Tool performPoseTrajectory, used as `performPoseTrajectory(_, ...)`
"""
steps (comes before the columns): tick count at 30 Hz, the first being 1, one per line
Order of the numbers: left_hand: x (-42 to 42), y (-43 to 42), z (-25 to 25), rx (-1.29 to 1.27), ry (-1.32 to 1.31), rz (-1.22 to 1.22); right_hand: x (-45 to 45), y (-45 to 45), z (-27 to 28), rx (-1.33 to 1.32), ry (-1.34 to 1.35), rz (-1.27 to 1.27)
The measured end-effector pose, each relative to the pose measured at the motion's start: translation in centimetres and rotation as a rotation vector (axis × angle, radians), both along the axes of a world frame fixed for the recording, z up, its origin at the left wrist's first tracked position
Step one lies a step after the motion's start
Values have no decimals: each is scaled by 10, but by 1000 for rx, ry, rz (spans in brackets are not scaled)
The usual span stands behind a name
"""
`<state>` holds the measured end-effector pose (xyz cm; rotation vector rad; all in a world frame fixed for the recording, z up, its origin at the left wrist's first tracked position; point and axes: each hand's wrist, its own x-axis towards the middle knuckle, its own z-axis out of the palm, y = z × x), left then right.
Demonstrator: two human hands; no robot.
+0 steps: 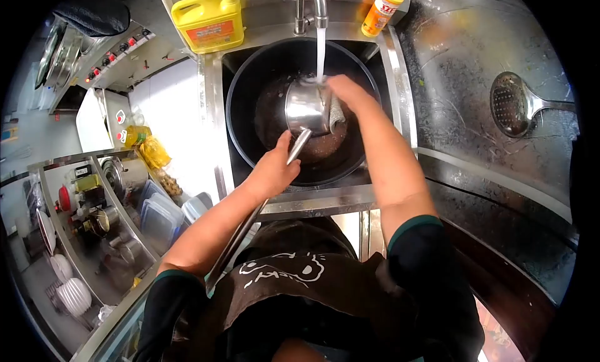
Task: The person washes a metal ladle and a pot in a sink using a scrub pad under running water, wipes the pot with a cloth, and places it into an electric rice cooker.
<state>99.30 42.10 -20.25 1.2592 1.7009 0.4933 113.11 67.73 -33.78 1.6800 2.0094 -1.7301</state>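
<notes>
A long-handled metal ladle (pixel 306 107) is held tilted over a large black pot (pixel 234 121) set in the sink. My left hand (pixel 274 168) is wrapped round the ladle's handle just below its cup. My right hand (pixel 345 92) is at the far right side of the cup, closed on a greyish cloth (pixel 336 117) that lies against the cup's rim. Its fingers are partly blurred. Water runs from the faucet (pixel 320 12) down beside the cup and my right hand. Dark, reddish-brown liquid shows at the bottom of the pot.
A yellow jug (pixel 209 26) and a yellow-orange bottle (pixel 382 12) stand behind the sink. On the metal counter (pixel 462 56) at the right lies a perforated skimmer (pixel 512 104). Shelves (pixel 125 228) with containers and dishes are at the left.
</notes>
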Motion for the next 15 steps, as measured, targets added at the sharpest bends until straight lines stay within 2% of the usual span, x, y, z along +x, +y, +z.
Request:
performPoseTrajectory(2, -14, -6, -3, 185, 11, 9, 19, 1, -1, -27, 84, -311)
performPoseTrajectory(3, -21, -3, -3, 291, 62, -16, 19, -9, 18, -38, 127, -462)
performPoseTrajectory(4, -24, 2, 0, 104, 25, -6, 21, -13, 41, -238, 361, -676)
performPoseTrajectory(6, -28, 20, 29, -270, -52, 15, 25, -14, 39, -23, 506, -662)
performPoseTrajectory(7, -28, 23, 27, -300, -32, -11, 27, -20, 47, 276, 255, -369)
performPoseTrajectory(8, -32, 22, 10, -148, 98, -90, 20, -45, 82, 555, -6, -69)
performPoseTrajectory(10, -37, 15, -37, 163, 352, -254, -1, -83, 89, 788, 336, 206)
performPoseTrajectory(12, -29, 23, -24, 83, 432, -320, -16, -102, 100, 1181, 88, 412)
performPoseTrajectory(14, -28, 24, -21, 50, 503, -407, -20, -94, 104, 1239, 142, 630)
performPoseTrajectory(15, -30, 25, -17, 64, 524, -419, -24, -89, 114, 1144, 67, 686)
